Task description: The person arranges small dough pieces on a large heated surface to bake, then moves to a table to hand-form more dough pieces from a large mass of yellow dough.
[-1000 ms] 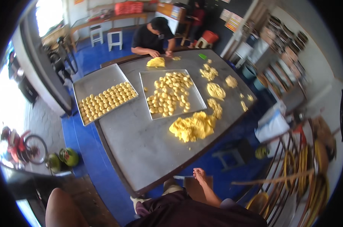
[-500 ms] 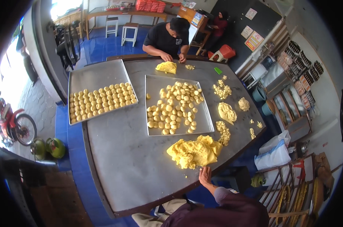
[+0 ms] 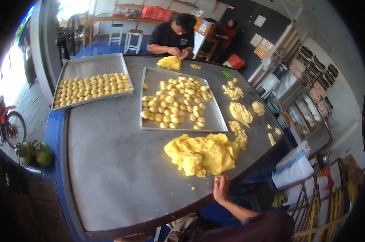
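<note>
My right hand (image 3: 221, 186) is at the table's near right edge, fingers curled, just below a large crumpled mass of yellow dough (image 3: 200, 154); what it holds, if anything, is too small to name. My left hand is not in view. Behind the big dough, a metal tray (image 3: 213, 109) holds many scattered round dough pieces (image 3: 174, 109). A second tray (image 3: 91, 63) at the left holds rows of rounds (image 3: 94, 88). Smaller lumps and pieces of pale dough (image 3: 241, 113) lie along the table's right side, near a green scraper (image 3: 226, 74).
A co-worker in black (image 3: 171, 38) works at the far edge with both hands by a yellow slab (image 3: 169, 62). Another person (image 3: 226, 34) stands farther back. Gas cylinders (image 3: 43, 154) and a red motorbike (image 3: 5, 125) are at left. Racks (image 3: 323, 201) and white sacks (image 3: 291, 167) are at right.
The view has shifted toward the table. My right hand has risen from below the table's edge to the edge beside the big dough. The co-worker's hands have moved slightly.
</note>
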`<state>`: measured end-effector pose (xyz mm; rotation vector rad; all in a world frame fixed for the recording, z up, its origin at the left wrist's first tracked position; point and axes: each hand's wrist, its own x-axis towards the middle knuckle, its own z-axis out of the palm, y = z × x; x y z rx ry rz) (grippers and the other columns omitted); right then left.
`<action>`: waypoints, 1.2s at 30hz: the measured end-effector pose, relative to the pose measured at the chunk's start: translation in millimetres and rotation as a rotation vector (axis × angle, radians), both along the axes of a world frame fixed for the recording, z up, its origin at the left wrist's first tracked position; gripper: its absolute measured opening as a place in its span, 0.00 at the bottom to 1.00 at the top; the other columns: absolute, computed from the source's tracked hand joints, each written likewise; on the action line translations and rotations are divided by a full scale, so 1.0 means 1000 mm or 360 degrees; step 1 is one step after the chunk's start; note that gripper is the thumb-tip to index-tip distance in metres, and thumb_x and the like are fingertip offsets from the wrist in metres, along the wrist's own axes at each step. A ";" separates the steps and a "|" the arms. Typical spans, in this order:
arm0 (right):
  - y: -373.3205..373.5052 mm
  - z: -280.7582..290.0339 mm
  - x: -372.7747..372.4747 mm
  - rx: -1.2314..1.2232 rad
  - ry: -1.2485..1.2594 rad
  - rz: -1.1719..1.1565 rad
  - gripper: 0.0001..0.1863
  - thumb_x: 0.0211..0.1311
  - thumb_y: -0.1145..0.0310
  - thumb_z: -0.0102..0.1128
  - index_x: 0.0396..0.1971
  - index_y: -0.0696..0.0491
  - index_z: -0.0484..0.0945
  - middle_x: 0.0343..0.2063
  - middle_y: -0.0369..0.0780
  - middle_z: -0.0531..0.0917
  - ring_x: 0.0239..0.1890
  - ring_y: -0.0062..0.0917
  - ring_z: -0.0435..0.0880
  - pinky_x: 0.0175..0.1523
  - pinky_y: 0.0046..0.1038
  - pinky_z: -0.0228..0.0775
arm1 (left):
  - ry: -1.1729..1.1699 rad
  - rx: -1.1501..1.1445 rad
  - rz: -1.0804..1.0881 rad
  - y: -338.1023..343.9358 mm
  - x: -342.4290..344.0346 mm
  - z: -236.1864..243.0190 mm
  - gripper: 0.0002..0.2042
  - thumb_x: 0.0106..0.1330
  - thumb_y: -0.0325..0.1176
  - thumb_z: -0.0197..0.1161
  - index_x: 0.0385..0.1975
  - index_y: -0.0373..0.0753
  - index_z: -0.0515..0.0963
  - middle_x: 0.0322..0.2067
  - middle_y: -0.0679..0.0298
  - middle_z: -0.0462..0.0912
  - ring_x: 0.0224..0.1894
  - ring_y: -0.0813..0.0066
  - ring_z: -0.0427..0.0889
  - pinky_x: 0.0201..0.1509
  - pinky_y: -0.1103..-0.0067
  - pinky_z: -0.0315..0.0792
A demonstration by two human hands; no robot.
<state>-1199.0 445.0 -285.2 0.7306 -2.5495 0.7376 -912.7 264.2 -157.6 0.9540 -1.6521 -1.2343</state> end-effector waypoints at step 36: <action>0.079 0.061 -0.390 0.0837 -0.0891 0.0371 0.52 0.34 0.38 0.74 0.63 0.41 0.64 0.63 0.53 0.64 0.65 0.50 0.61 0.62 0.50 0.61 | -0.0857 -0.0739 0.0753 0.013 -0.056 -0.114 0.14 0.70 0.39 0.54 0.25 0.36 0.75 0.22 0.56 0.79 0.23 0.57 0.77 0.30 0.65 0.67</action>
